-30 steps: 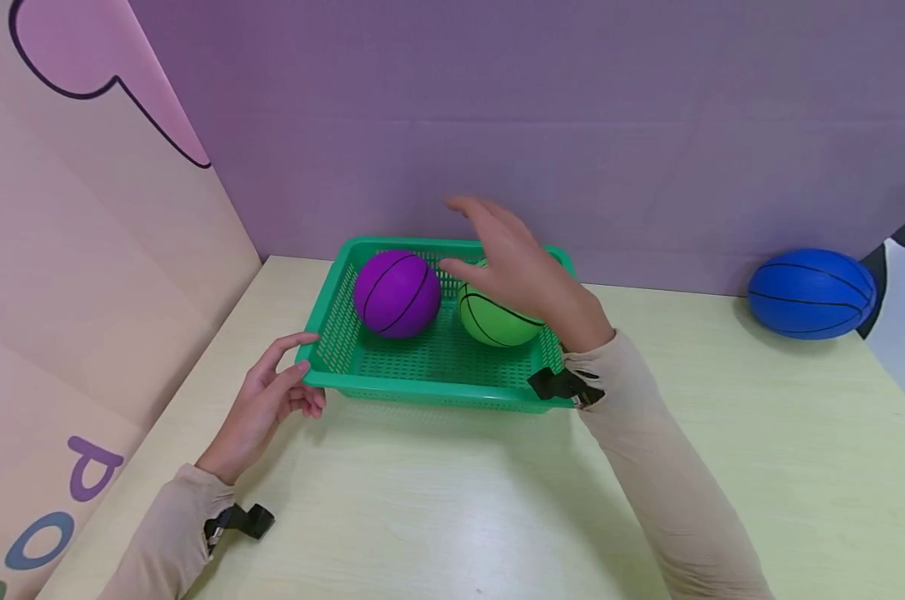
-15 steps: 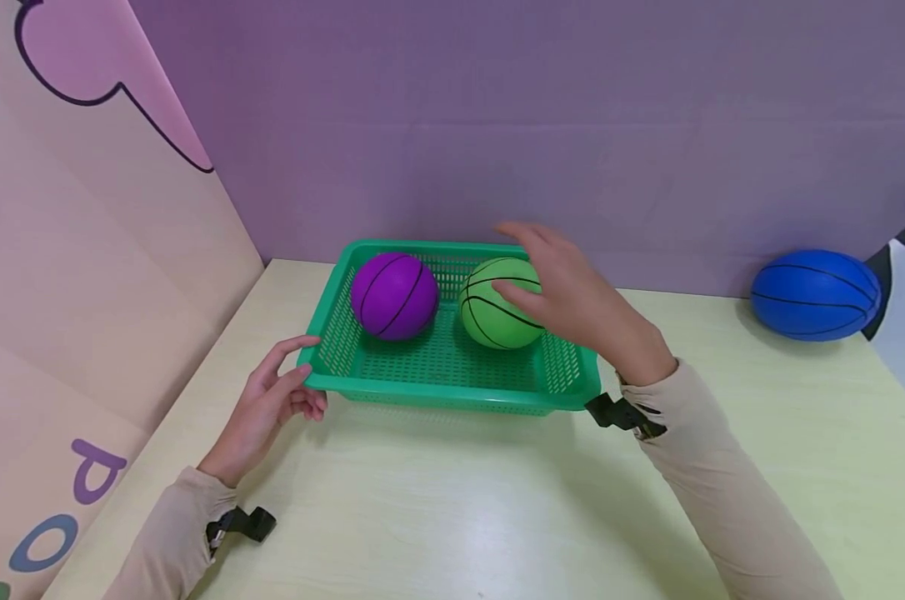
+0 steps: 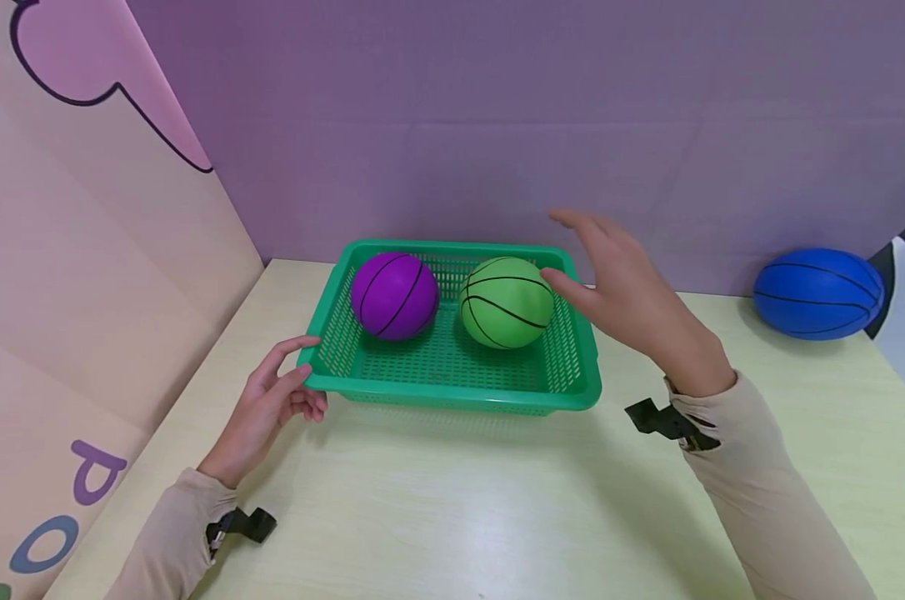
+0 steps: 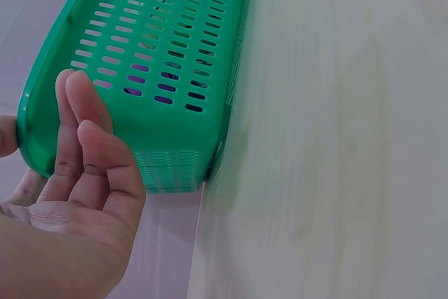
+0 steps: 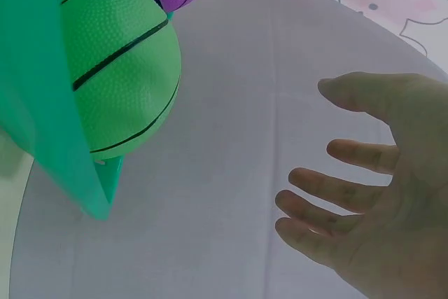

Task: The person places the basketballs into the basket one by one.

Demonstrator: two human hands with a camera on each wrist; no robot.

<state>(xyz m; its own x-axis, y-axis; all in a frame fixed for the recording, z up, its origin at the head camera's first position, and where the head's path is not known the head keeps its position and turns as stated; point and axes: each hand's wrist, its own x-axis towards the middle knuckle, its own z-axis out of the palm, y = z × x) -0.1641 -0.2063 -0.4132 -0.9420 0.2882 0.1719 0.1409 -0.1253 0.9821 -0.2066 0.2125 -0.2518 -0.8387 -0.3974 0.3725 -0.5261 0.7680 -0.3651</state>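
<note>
A green plastic basket (image 3: pixel 452 393) stands on the table with a purple ball (image 3: pixel 395 297) in its left half and a light green ball (image 3: pixel 507 303) in its right half. Both balls have black basketball lines. At the basket's front left corner my left hand (image 3: pixel 268 400) grips the rim, thumb on top and other fingers against the outer wall, as the left wrist view shows. My right hand (image 3: pixel 628 287) is raised beside the basket's right end, fingers spread and holding nothing. In the right wrist view a gap separates the fingers (image 5: pixel 336 187) from the light green ball (image 5: pixel 126 68).
A blue ball (image 3: pixel 818 293) with black lines lies at the table's far right, close to the purple backdrop (image 3: pixel 497 125). A pale printed panel (image 3: pixel 85 275) rises along the left side. The pale table (image 3: pixel 452 500) extends in front of the basket.
My right hand has moved right, from over the light green ball to beyond the basket's right end, uncovering that ball. The left hand, basket and balls stay in place.
</note>
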